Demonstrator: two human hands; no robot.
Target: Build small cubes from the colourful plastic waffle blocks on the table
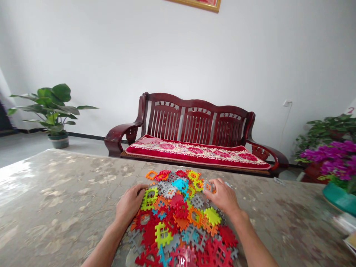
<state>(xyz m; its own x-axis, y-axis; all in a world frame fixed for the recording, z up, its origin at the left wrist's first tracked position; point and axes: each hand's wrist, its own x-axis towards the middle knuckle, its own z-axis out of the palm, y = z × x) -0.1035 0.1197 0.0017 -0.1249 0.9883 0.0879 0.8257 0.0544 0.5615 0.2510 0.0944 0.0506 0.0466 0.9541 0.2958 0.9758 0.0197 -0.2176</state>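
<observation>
A heap of colourful plastic interlocking tiles (181,209) with toothed edges lies on the table between my hands. My left hand (130,203) rests at the heap's left edge, fingers stretched forward and curved. Its fingertips touch or nearly touch a lime green window tile (149,199). At the right edge, my right hand (223,196) pinches a grey window tile (207,186) between thumb and fingers. An orange bit shows beside that tile. Turquoise tiles (181,184) sit on top near the far middle, and a lime green solid tile (213,216) lies below my right hand.
A patterned covering lies over the table (69,207). One grey tile (279,181) lies apart at the far right. Purple flowers in a teal pot (339,198) stand at the right edge. Beyond the table are a wooden bench (194,120) and a potted plant (58,141).
</observation>
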